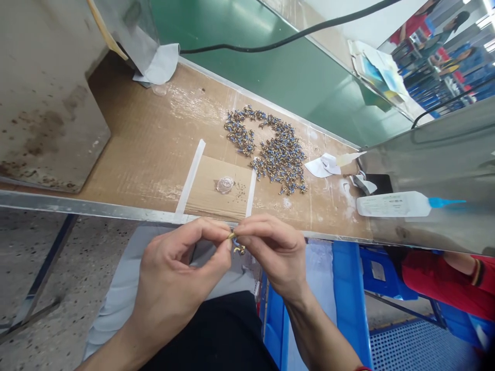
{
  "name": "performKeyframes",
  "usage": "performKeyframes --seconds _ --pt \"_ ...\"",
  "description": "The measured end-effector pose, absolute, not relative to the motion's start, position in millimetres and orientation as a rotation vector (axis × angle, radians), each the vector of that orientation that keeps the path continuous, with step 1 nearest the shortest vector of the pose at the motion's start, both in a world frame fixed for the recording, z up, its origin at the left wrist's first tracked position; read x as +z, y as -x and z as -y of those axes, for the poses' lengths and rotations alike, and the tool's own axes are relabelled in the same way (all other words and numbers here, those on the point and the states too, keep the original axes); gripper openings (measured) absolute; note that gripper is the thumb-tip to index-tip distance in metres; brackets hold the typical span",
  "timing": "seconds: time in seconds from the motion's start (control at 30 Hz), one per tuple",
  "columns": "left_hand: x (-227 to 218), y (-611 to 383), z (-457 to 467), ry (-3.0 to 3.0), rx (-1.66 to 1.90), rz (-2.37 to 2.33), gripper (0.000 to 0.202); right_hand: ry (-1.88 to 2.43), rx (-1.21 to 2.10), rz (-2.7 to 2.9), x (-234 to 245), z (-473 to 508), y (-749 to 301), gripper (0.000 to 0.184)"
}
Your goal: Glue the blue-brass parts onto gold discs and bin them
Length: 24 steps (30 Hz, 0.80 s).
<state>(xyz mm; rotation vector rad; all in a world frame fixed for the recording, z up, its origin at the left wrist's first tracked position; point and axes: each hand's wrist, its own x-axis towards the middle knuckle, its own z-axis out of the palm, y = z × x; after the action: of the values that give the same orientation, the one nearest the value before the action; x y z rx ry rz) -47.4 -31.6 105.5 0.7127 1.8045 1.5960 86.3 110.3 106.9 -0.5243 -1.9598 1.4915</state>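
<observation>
My left hand (185,268) and my right hand (270,252) meet just in front of the bench edge, fingertips pinched together. Between them is a small brass-coloured metal piece (232,236), which both hands grip. Its exact kind is too small to make out. Below the fingertips, another small brass and blue piece (238,249) shows, partly hidden by my right hand. Beyond the hands, a cardboard pad (204,190) is taped to the bench, with a small clear round dish (225,184) and tiny dark specks on it. Behind it spreads a pile of small brass and blue parts (282,154).
A white bottle with a blue nozzle (394,204) lies at the right, near crumpled white paper (324,166). A stained metal box (46,98) stands at the left. A black cable (263,49) crosses above. Blue trays (350,293) and a person in red (441,278) are at the lower right.
</observation>
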Motion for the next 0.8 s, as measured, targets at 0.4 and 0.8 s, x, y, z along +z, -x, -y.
performKeyframes --seconds 0.4,0.8 --pt "94.4 52.5 5.1 -0.227 1.344 -1.147 0.016 0.626 1.680 1.906 93.2 -122.4 -118.4 0.013" --pt "102.4 10.9 -24.6 -0.102 1.017 -0.884 0.028 0.753 2.234 1.268 79.3 -127.4 -179.2 0.016"
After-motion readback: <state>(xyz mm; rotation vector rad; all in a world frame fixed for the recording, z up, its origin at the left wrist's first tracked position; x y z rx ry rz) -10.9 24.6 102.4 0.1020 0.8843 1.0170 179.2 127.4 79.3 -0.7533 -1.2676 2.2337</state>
